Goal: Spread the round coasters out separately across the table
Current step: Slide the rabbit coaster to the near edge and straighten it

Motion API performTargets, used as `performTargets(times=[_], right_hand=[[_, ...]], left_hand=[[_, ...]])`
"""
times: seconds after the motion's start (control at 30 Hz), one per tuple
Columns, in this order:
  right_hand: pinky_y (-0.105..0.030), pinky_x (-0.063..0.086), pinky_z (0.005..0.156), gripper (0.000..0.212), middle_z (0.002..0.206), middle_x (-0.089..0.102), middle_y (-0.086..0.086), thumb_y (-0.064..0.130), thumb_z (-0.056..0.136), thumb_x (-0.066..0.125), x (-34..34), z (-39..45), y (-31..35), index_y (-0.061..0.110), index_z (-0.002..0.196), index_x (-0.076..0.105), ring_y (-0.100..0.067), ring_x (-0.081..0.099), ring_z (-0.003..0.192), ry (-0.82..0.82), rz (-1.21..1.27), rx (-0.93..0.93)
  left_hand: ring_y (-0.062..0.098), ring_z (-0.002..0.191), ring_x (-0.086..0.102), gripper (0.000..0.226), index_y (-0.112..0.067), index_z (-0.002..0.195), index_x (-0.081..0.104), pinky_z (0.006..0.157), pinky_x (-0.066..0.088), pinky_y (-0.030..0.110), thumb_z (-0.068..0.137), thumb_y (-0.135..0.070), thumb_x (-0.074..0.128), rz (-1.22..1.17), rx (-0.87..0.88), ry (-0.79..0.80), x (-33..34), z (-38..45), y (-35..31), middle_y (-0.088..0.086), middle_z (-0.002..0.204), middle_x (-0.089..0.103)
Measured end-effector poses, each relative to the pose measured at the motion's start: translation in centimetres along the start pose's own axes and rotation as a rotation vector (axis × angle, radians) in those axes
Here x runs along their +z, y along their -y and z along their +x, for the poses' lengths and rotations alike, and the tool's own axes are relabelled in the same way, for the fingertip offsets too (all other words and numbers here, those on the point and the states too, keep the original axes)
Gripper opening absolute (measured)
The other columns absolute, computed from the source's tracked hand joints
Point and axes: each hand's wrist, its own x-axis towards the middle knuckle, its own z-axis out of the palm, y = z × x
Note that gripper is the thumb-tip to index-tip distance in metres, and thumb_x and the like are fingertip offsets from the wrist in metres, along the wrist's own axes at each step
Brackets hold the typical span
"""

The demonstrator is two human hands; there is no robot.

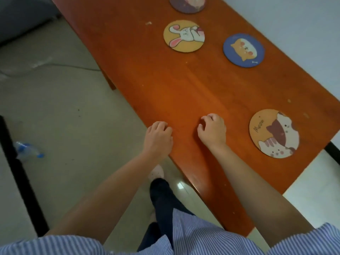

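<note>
Showing only partly, the farthest coaster [186, 5] is cropped at top.

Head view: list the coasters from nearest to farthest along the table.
Orange Meow cat coaster → blue coaster with the orange cat → yellow rabbit coaster → purple coaster, cut off by the top edge of the picture.
</note>
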Motion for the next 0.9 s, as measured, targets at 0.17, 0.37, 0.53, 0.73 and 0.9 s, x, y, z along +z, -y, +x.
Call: performTargets(times=[0.17, 0.37, 0.53, 0.73, 0.9], right_hand=[[-0.044, 0.037, 0.105, 0.035, 0.128, 0.052, -0.013, 0.020, 0.089, 0.050, -0.6, 6.2, 3.3, 0.007, 0.120, 0.058, -0.031, 0.043, 0.123, -0.047, 0.053, 0.066], [-0.044, 0.039, 0.102, 0.037, 0.130, 0.054, -0.012, 0.023, 0.090, 0.049, -2.0, 13.7, 7.3, 0.008, 0.123, 0.056, -0.030, 0.045, 0.123, -0.077, 0.099, 0.206], [-0.043, 0.040, 0.100, 0.040, 0.131, 0.052, -0.012, 0.028, 0.091, 0.049, -2.5, 19.1, 10.0, 0.010, 0.126, 0.052, -0.030, 0.045, 0.122, -0.071, 0.166, 0.307], [-0.042, 0.037, 0.102, 0.051, 0.135, 0.048, -0.018, 0.028, 0.090, 0.053, -4.3, 28.1, 12.3, 0.006, 0.134, 0.039, -0.036, 0.040, 0.126, -0.191, 0.250, 0.530], [-0.043, 0.046, 0.092, 0.046, 0.128, 0.053, -0.020, 0.015, 0.088, 0.054, -4.5, 32.2, 14.1, 0.002, 0.130, 0.042, -0.038, 0.046, 0.121, -0.223, 0.362, 0.880]], left_hand=[[0.029, 0.129, 0.034, 0.030, -0.009, 0.115, 0.056, 0.106, 0.032, 0.043, 0.091, -0.023, 0.043, 0.108, 0.048, 0.077, -3.8, 8.2, 4.0, 0.012, 0.135, 0.047], [0.027, 0.127, 0.038, 0.031, -0.011, 0.116, 0.056, 0.103, 0.036, 0.041, 0.092, -0.025, 0.043, 0.138, 0.102, 0.147, -8.5, 18.0, 7.5, 0.010, 0.134, 0.049], [0.025, 0.117, 0.047, 0.035, -0.012, 0.119, 0.054, 0.094, 0.044, 0.037, 0.093, -0.032, 0.041, 0.098, 0.172, 0.139, -11.1, 25.4, 10.3, 0.009, 0.126, 0.055], [0.025, 0.121, 0.044, 0.038, -0.011, 0.124, 0.049, 0.097, 0.043, 0.038, 0.093, -0.032, 0.043, 0.127, 0.244, 0.211, -12.8, 34.9, 13.1, 0.011, 0.129, 0.052], [0.023, 0.118, 0.050, 0.040, -0.012, 0.128, 0.048, 0.099, 0.045, 0.038, 0.093, -0.031, 0.044, 0.039, 0.330, 0.450, -13.9, 38.7, 16.0, 0.010, 0.128, 0.054]])
